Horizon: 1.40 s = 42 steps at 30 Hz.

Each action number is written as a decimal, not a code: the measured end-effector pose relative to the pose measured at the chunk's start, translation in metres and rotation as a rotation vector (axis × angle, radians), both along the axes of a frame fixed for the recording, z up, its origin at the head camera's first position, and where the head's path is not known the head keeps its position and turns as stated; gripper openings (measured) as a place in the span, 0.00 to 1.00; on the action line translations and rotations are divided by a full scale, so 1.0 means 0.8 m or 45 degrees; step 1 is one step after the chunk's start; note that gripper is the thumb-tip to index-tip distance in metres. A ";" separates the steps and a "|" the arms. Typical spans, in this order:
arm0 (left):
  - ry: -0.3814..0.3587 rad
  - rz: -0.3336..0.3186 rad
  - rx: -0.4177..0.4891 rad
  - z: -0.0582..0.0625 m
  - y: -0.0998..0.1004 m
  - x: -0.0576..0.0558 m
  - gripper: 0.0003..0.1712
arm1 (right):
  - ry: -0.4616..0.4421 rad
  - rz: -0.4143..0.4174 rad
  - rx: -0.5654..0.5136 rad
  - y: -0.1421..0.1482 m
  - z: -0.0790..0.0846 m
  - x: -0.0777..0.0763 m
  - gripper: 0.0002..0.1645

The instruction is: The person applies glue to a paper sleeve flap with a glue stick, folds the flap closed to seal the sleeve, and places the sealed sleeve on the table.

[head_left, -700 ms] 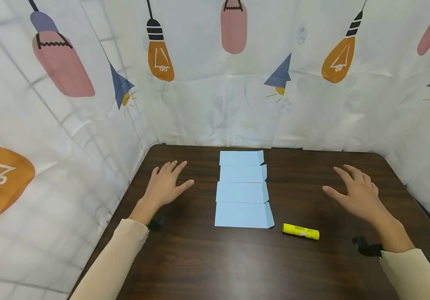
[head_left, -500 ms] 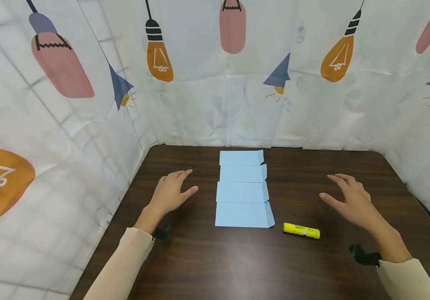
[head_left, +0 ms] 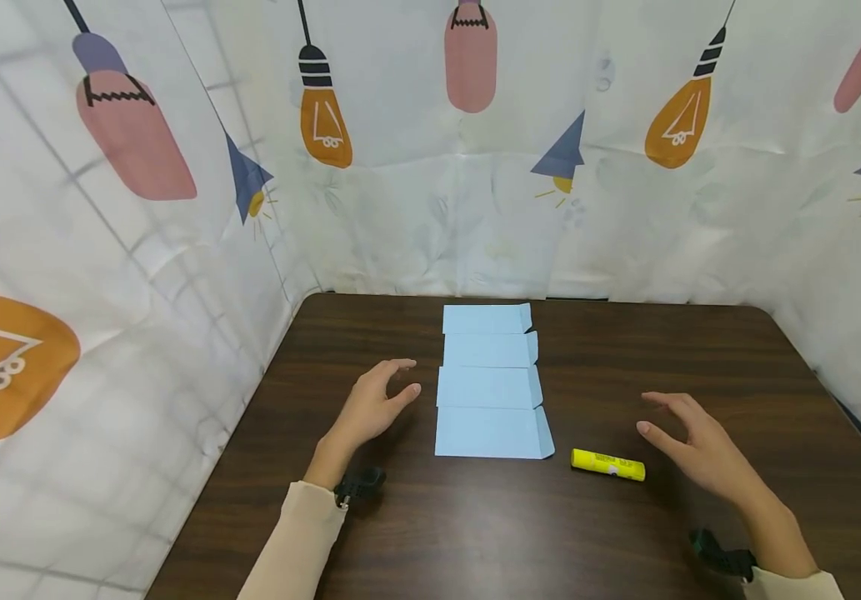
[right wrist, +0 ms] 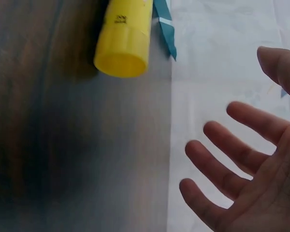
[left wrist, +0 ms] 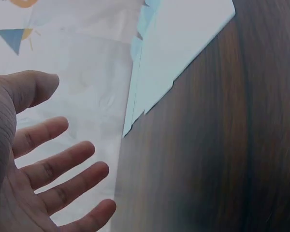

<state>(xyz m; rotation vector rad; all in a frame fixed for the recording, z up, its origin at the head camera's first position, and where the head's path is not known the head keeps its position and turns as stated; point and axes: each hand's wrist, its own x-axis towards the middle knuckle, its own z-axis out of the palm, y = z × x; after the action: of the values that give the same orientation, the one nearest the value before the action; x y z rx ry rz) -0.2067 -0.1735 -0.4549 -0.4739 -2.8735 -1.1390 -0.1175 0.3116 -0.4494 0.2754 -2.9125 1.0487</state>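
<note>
Since the earlier frames, two bare hands have come nearer the wearer over the dark wood-grain bench (head_left: 490, 533), the left hand (head_left: 368, 410) sliding toward four o'clock and the right hand (head_left: 708, 450) toward six. Neither holds anything: each has its thumb apart and its fingers spread loosely with a slight bend. From overhead some fingers hide behind others, but each wrist view counts a thumb and four fingers, with the palm cut off by the frame. One flat pale-blue paper piece (head_left: 490, 387) lies mid-bench, showing four panels, three dividing lines and four tabs along its three o'clock edge; whether the lines are creases or overlaps is hard to tell. Left hand is at its nine o'clock, near but apart. One yellow cylindrical glue stick (head_left: 608, 465) lies on its side at the paper's four o'clock, its small print illegible and its far end cut off in the right wrist view; right hand is at its three o'clock, not touching. Two cream sleeves (head_left: 298, 533) run out of frame at the bottom, and two dark wrist devices (head_left: 358, 483) show beneath the wrists.
</note>
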 end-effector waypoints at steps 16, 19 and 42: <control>0.001 0.024 0.259 -0.027 0.042 0.002 0.20 | -0.053 0.072 0.022 -0.020 -0.034 0.019 0.28; 0.004 0.000 0.271 -0.029 0.051 0.003 0.20 | -0.057 0.092 0.013 -0.025 -0.037 0.019 0.28; 0.078 -0.186 -0.236 -0.037 0.099 0.021 0.23 | -0.069 0.134 0.138 -0.042 -0.045 0.018 0.15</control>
<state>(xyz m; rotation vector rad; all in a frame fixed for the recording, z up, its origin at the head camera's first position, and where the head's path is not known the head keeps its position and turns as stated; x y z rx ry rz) -0.1902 -0.0945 -0.4841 -0.7223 -2.9452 -0.8590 -0.1031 0.2782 -0.4850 0.4148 -3.0389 0.9260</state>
